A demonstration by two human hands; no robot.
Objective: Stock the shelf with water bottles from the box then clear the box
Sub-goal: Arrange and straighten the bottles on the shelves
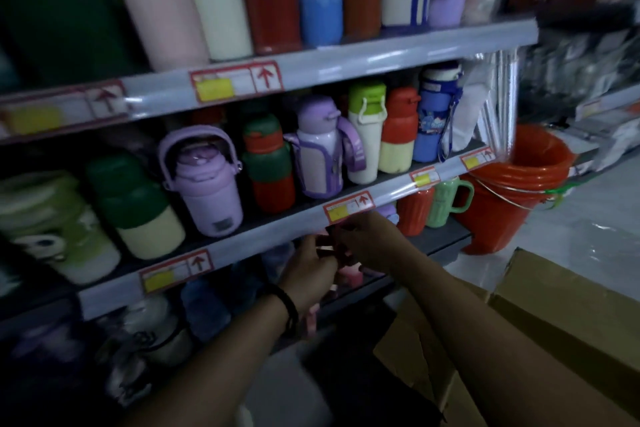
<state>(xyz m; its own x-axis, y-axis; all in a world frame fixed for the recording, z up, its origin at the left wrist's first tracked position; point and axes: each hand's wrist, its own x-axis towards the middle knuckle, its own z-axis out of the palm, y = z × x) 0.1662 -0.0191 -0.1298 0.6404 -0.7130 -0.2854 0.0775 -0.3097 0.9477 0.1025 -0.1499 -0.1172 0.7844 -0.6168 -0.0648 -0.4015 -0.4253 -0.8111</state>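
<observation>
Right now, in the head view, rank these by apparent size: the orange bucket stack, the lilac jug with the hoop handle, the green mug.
1. orange bucket stack
2. lilac jug, close behind, so that gap is unsure
3. green mug, clearly smallest, its top hidden by the shelf edge

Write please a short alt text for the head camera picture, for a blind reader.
A person's left hand holds a pink bottle at the lower shelf in a dim shop, the right hand at its top. Coloured bottles fill the upper shelves; a cardboard box and stacked orange buckets stand to the right.
</observation>
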